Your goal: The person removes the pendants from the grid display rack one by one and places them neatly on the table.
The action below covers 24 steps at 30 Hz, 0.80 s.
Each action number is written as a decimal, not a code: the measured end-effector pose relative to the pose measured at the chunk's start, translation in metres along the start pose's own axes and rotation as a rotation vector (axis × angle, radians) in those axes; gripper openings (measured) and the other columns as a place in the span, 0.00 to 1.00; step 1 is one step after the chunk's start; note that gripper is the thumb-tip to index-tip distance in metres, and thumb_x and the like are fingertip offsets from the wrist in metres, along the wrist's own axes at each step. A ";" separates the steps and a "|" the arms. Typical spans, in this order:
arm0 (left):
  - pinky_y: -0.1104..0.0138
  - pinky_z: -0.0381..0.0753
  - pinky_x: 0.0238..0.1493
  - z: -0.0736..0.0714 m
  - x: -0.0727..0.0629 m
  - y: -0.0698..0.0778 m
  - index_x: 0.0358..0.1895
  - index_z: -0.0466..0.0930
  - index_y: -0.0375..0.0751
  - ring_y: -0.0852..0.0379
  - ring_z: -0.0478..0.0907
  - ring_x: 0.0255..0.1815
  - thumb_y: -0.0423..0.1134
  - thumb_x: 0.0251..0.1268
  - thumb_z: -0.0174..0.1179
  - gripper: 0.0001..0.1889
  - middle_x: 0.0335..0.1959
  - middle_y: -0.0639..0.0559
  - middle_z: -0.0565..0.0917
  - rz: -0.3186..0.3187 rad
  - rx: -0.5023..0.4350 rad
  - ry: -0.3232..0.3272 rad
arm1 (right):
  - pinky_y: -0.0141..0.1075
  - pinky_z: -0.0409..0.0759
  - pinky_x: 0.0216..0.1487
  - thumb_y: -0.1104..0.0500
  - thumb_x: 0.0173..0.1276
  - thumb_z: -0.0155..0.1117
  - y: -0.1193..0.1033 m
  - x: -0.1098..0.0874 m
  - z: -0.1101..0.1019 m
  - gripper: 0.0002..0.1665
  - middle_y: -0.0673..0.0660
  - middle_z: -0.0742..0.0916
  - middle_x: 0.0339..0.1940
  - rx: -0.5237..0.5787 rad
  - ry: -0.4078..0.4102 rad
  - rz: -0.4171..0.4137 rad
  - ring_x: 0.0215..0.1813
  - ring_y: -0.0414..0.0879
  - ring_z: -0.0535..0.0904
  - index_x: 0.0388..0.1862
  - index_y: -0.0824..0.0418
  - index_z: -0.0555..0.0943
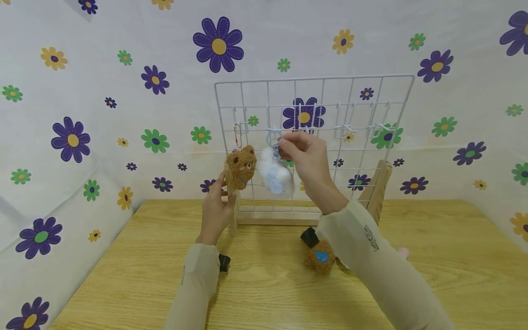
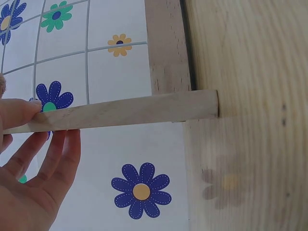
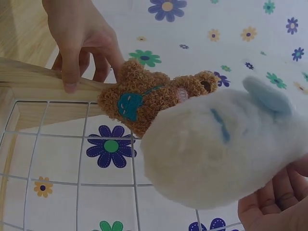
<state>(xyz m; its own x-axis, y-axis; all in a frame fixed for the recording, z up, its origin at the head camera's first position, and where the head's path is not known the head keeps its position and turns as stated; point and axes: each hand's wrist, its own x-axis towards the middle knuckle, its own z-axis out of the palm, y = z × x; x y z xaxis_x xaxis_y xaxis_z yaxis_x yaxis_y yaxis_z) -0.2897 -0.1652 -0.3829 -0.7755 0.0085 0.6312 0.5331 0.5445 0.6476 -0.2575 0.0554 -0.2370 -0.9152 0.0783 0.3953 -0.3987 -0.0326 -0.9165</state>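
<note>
My right hand (image 1: 310,162) pinches the top of a white plush keychain (image 1: 276,178), by the light blue ring (image 1: 269,137) above it. The ring is right at a hook on the white wire grid (image 1: 315,79). In the right wrist view the plush (image 3: 197,149) has a pale blue ear and hides part of the grid. Low on the left, my left hand (image 1: 216,211) grips the wooden side post (image 2: 139,108) of the stand between thumb and fingers. Just above it a curly brown bear keychain (image 1: 243,166) hangs from a hook by a bead chain.
Several white hooks (image 1: 345,127) line the grid to the right of my hand. A second brown plush (image 1: 321,257) with a blue patch lies on the wooden table (image 1: 264,293), partly behind my right sleeve. Something pink (image 1: 403,252) shows past that sleeve. Flower-printed cloth (image 1: 173,41) hangs behind.
</note>
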 end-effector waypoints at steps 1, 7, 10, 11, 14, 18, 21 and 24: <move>0.52 0.88 0.39 0.000 0.000 0.000 0.75 0.63 0.30 0.40 0.82 0.45 0.24 0.68 0.62 0.33 0.58 0.32 0.78 0.001 0.001 -0.001 | 0.33 0.85 0.47 0.67 0.74 0.63 0.000 -0.001 -0.001 0.09 0.57 0.88 0.40 0.002 0.001 -0.003 0.34 0.42 0.84 0.47 0.73 0.83; 0.52 0.88 0.37 0.001 0.000 -0.002 0.75 0.64 0.31 0.39 0.82 0.44 0.24 0.68 0.61 0.32 0.58 0.31 0.79 0.026 0.000 0.016 | 0.32 0.85 0.45 0.70 0.73 0.62 -0.003 -0.007 -0.003 0.06 0.54 0.88 0.36 0.025 -0.015 -0.043 0.34 0.41 0.82 0.44 0.73 0.83; 0.52 0.88 0.37 0.001 0.000 -0.002 0.74 0.64 0.31 0.39 0.82 0.44 0.24 0.68 0.62 0.32 0.57 0.32 0.79 0.027 0.004 0.020 | 0.32 0.85 0.46 0.70 0.73 0.62 -0.001 -0.009 -0.005 0.05 0.55 0.89 0.36 0.003 -0.032 -0.050 0.35 0.42 0.83 0.43 0.72 0.83; 0.52 0.88 0.37 0.001 0.000 -0.002 0.74 0.64 0.31 0.39 0.82 0.44 0.24 0.67 0.62 0.32 0.57 0.31 0.79 0.024 0.006 0.019 | 0.33 0.85 0.46 0.71 0.73 0.62 -0.001 -0.010 -0.005 0.05 0.56 0.89 0.36 -0.011 -0.038 -0.053 0.35 0.42 0.84 0.43 0.73 0.83; 0.52 0.88 0.37 0.001 0.000 -0.003 0.74 0.64 0.31 0.39 0.82 0.44 0.24 0.67 0.62 0.33 0.58 0.32 0.79 0.017 0.010 0.014 | 0.35 0.85 0.47 0.70 0.74 0.62 0.002 -0.013 -0.007 0.05 0.58 0.90 0.37 -0.060 -0.057 -0.063 0.37 0.44 0.85 0.43 0.73 0.83; 0.51 0.88 0.38 0.001 0.001 -0.002 0.74 0.64 0.31 0.38 0.82 0.45 0.23 0.67 0.62 0.33 0.58 0.31 0.79 0.022 0.007 0.012 | 0.36 0.84 0.48 0.68 0.74 0.62 0.004 -0.015 -0.010 0.06 0.59 0.90 0.37 -0.095 -0.072 -0.060 0.40 0.47 0.85 0.43 0.72 0.84; 0.51 0.88 0.38 0.001 0.002 -0.002 0.75 0.64 0.31 0.38 0.82 0.45 0.23 0.67 0.62 0.33 0.59 0.31 0.78 0.022 0.002 0.009 | 0.35 0.84 0.45 0.68 0.74 0.62 0.007 -0.016 -0.014 0.06 0.59 0.90 0.37 -0.085 -0.087 -0.053 0.39 0.47 0.85 0.43 0.72 0.84; 0.51 0.88 0.38 0.001 0.002 -0.002 0.75 0.64 0.31 0.39 0.82 0.45 0.23 0.66 0.62 0.33 0.58 0.32 0.79 0.018 0.004 0.007 | 0.35 0.85 0.42 0.68 0.74 0.62 0.009 -0.017 -0.017 0.07 0.59 0.90 0.37 -0.066 -0.103 -0.049 0.35 0.46 0.85 0.43 0.73 0.83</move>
<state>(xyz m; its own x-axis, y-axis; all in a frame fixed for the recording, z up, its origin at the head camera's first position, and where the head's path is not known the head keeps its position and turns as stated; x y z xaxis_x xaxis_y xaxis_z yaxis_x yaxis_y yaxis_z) -0.2926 -0.1654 -0.3841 -0.7632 0.0126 0.6461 0.5458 0.5477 0.6341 -0.2443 0.0708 -0.2533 -0.8971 -0.0251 0.4412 -0.4418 0.0345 -0.8964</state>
